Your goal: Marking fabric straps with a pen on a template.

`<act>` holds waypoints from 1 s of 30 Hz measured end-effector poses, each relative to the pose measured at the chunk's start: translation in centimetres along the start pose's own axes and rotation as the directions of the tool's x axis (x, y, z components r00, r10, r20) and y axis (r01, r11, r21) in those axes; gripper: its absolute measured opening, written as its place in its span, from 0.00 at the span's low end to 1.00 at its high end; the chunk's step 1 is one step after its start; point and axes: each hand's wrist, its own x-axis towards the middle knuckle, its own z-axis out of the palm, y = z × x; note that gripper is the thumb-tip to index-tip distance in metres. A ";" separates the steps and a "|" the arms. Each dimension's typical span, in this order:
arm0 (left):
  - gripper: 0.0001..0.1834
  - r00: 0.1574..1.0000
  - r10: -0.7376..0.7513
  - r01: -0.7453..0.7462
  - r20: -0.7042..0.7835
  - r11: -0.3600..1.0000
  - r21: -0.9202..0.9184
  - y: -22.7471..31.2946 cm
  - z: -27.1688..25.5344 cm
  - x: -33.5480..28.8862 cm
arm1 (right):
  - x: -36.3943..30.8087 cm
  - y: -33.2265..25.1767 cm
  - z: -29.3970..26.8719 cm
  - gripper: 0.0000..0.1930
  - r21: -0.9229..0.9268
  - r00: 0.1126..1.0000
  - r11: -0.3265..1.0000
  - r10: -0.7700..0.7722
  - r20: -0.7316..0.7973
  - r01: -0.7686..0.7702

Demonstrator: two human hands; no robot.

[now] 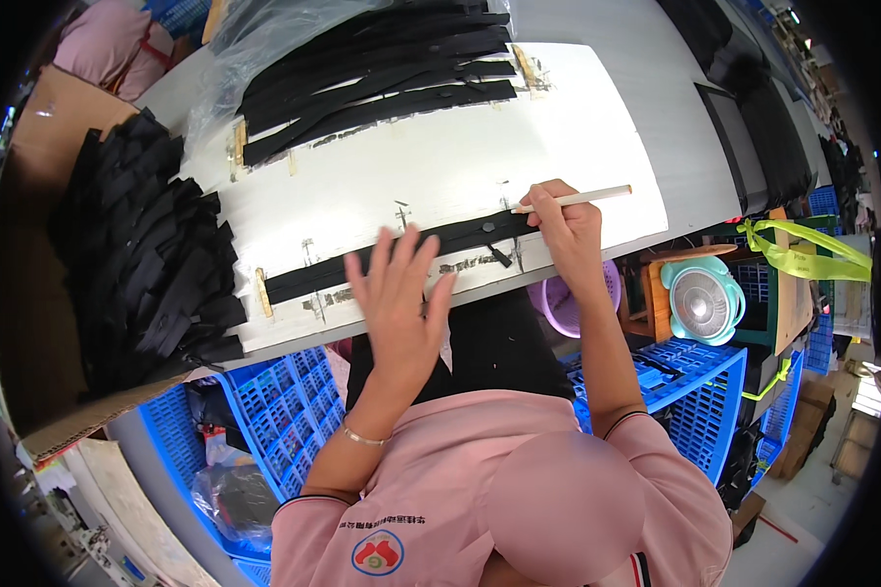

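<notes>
Near the front edge of the grey counter [646,83], the right hand [570,235] is clamping its grip, thumb and fingers together, on a slim white pen [602,194]. The pen's tip is pointing leftward at the upper edge of a black strip [362,257], close to its right end; whether it is touching, I cannot tell. The left hand [401,308] is spreading its fingers apart over the strip's middle; contact is not showing clearly.

The counter's front edge is running just below the strip, slanting up toward the right, and the left palm is reaching over it. A white board [597,117] is lying beneath the strip, its surface stretching up to a batch of black strips [392,64] farther back. A cardboard box [29,245] is bordering the board at left.

The strip is extending from a yellowish tape piece [263,292], under the left fingers, to just beside the right fingertips. A round grey disc [488,227] on it is sitting between the hands, nearer the right.
</notes>
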 end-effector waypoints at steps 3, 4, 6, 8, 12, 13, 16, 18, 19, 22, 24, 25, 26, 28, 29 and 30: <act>0.17 0.996 0.079 -0.081 -0.033 0.994 -0.076 1.7 2.5 2.4 | 0.0 -0.1 0.2 0.13 0.001 1.000 1.000 -0.019 0.006 0.019; 0.14 0.993 0.116 -0.119 -0.031 0.985 -0.124 2.1 3.5 3.1 | 0.0 -0.2 0.1 0.12 -0.007 1.000 1.000 0.005 0.014 -0.005; 0.09 0.991 0.118 -0.127 -0.068 0.982 -0.140 2.6 4.8 4.1 | 0.0 -0.1 0.1 0.12 -0.021 1.000 1.000 0.008 0.022 -0.008; 0.08 0.995 0.092 -0.097 -0.048 0.990 -0.105 2.7 5.5 4.7 | 0.0 0.0 0.0 0.12 -0.036 1.000 0.999 0.012 0.028 -0.011; 0.06 0.992 0.094 -0.101 -0.078 0.990 -0.094 2.9 5.6 4.7 | -0.1 0.2 0.1 0.12 -0.064 0.999 0.998 -0.027 0.041 0.030; 0.06 0.993 0.091 -0.098 -0.077 0.991 -0.094 2.9 5.6 4.7 | 0.0 0.3 0.1 0.13 -0.075 0.998 0.996 -0.046 0.053 0.050; 0.06 0.993 0.094 -0.100 -0.074 0.991 -0.086 2.9 5.7 4.8 | 0.0 0.3 0.2 0.13 -0.096 0.997 0.993 -0.058 0.058 0.063; 0.06 0.992 0.101 -0.106 -0.074 0.991 -0.079 2.9 5.7 4.8 | 0.0 0.5 0.1 0.12 -0.094 0.997 0.993 -0.075 0.037 0.078; 0.06 0.992 0.101 -0.107 -0.079 0.991 -0.077 2.9 5.8 4.8 | -0.1 0.6 0.0 0.12 -0.093 0.995 0.991 -0.093 0.018 0.094; 0.06 0.991 0.104 -0.111 -0.084 0.991 -0.078 2.8 5.9 4.8 | -0.3 0.3 -0.8 0.12 -0.096 0.991 0.991 -0.088 0.102 0.098; 0.06 0.991 0.107 -0.114 -0.086 0.990 -0.081 2.8 5.9 4.9 | -0.2 0.3 -1.0 0.12 -0.106 0.990 0.990 -0.077 0.116 0.090; 0.06 0.990 0.106 -0.113 -0.091 0.990 -0.082 2.8 5.9 4.9 | -0.3 0.4 -0.9 0.13 -0.112 0.989 0.990 -0.066 0.133 0.081; 0.06 0.990 0.104 -0.112 -0.097 0.990 -0.081 2.7 5.9 4.8 | -0.3 0.4 -0.8 0.13 -0.110 0.988 0.990 -0.068 0.138 0.083; 0.08 0.992 0.092 -0.099 -0.083 0.992 -0.081 2.4 5.7 4.8 | -0.2 0.4 -0.1 0.13 -0.136 0.986 0.983 -0.107 0.127 0.124; 0.09 0.994 0.082 -0.088 -0.067 0.993 -0.084 2.2 5.5 4.7 | -0.2 0.3 0.1 0.13 -0.123 0.983 0.984 -0.113 0.144 0.131; 0.09 0.994 0.070 -0.076 -0.078 0.995 -0.064 2.2 5.4 4.4 | -0.2 0.4 -0.1 0.13 -0.149 0.983 0.980 -0.106 0.151 0.128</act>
